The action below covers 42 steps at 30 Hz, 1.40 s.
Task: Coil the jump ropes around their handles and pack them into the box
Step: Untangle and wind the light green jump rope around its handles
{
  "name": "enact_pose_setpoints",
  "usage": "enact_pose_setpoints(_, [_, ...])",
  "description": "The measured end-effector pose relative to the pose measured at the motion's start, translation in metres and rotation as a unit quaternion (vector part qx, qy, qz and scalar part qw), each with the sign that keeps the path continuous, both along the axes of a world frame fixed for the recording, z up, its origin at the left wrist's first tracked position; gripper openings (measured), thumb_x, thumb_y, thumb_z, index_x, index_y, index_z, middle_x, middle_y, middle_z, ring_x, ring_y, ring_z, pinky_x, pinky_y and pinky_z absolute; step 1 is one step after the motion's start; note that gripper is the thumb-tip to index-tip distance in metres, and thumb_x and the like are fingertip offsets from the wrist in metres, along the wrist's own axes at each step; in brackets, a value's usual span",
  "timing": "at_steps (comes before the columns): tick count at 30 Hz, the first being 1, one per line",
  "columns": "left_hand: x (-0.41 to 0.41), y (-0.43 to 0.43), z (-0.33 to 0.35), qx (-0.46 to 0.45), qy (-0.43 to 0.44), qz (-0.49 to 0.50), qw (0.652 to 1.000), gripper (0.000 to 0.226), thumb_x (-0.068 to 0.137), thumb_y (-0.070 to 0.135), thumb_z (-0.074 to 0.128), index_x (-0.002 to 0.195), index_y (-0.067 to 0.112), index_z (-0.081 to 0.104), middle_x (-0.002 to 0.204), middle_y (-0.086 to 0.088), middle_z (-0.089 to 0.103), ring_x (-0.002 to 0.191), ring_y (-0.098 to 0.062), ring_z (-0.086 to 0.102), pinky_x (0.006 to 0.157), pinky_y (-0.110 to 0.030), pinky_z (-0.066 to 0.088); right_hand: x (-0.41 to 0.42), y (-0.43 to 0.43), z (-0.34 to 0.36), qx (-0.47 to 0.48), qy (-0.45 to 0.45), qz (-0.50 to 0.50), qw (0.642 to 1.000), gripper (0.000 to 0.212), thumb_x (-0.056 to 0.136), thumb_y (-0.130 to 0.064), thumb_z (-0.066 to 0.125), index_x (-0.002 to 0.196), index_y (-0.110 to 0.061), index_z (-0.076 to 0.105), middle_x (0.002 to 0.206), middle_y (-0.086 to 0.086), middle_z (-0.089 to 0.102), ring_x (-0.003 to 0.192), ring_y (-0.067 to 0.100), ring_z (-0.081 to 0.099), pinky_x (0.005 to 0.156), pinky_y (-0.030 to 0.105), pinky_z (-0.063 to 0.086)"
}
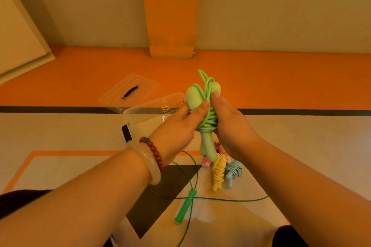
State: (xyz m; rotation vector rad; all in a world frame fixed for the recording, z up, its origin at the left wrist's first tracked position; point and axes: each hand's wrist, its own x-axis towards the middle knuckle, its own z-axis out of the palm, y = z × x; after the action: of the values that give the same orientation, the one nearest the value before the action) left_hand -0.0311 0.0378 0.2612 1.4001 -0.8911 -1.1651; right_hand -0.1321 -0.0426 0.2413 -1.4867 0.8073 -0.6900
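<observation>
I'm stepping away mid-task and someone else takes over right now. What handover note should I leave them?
Grips: the left grip and right grip both hold the light green rope. Its cord is wound round its handles, with a loop sticking out on top.
Where: the box stands open on the floor, and the lid lies behind it.
Done: the pink rope, yellow rope and blue rope lie coiled on the floor, not boxed.
Left: finish this one, coil the dark green rope, which lies loose, then pack all five.
</observation>
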Motion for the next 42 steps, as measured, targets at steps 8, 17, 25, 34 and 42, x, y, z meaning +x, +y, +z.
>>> enact_pose_setpoints(8, [0.006, -0.006, -0.003, 0.002, 0.074, 0.010, 0.997, 0.023, 0.093, 0.035, 0.053, 0.111, 0.022, 0.061, 0.097, -0.008, 0.070, 0.085, -0.024, 0.069, 0.068, -0.039, 0.055, -0.014, -0.017, 0.021, -0.076, 0.041, -0.022, 0.996, 0.046, 0.089, -0.068, 0.037, 0.112, -0.036, 0.060, 0.112, -0.009, 0.064, 0.100, 0.007, 0.059, 0.084, 0.031, 0.046])
enact_pose_setpoints(17, [0.006, -0.010, -0.007, 0.045, 0.111, -0.068, 0.991, 0.054, 0.068, 0.057, 0.058, 0.107, 0.020, 0.067, 0.097, -0.011, 0.072, 0.089, -0.028, 0.068, 0.075, -0.046, 0.057, -0.009, -0.016, 0.026, 0.008, -0.090, -0.015, 0.996, 0.016, 0.083, -0.020, 0.066, 0.077, -0.005, 0.069, 0.069, 0.007, 0.066, 0.068, 0.021, 0.060, 0.062, 0.030, 0.048])
enact_pose_setpoints(25, [0.006, -0.017, -0.007, 0.034, 0.147, -0.063, 0.987, 0.036, 0.072, 0.040, 0.062, 0.096, 0.014, 0.069, 0.084, -0.012, 0.069, 0.070, -0.024, 0.066, 0.068, -0.035, 0.052, -0.006, -0.008, 0.035, -0.011, -0.077, -0.028, 0.997, 0.017, 0.089, -0.014, 0.065, 0.077, -0.005, 0.072, 0.076, 0.012, 0.070, 0.072, 0.021, 0.064, 0.065, 0.028, 0.053])
enact_pose_setpoints(34, [0.001, -0.019, -0.010, 0.047, 0.109, -0.042, 0.992, 0.023, 0.093, 0.035, 0.056, 0.097, 0.014, 0.063, 0.080, -0.011, 0.067, 0.077, -0.029, 0.065, 0.061, -0.033, 0.052, -0.004, -0.015, 0.028, -0.008, -0.058, -0.160, 0.985, 0.016, 0.087, -0.018, 0.069, 0.077, -0.006, 0.071, 0.072, 0.006, 0.066, 0.066, 0.009, 0.060, 0.057, 0.025, 0.049])
enact_pose_setpoints(42, [0.002, -0.019, -0.010, 0.024, 0.058, -0.001, 0.998, 0.040, 0.090, 0.054, 0.051, 0.126, 0.036, 0.057, 0.124, -0.010, 0.064, 0.109, -0.035, 0.063, 0.091, -0.059, 0.050, -0.004, -0.015, 0.027, 0.016, -0.059, -0.129, 0.990, 0.017, 0.088, -0.020, 0.068, 0.079, -0.007, 0.073, 0.072, 0.004, 0.069, 0.068, 0.013, 0.062, 0.061, 0.026, 0.051])
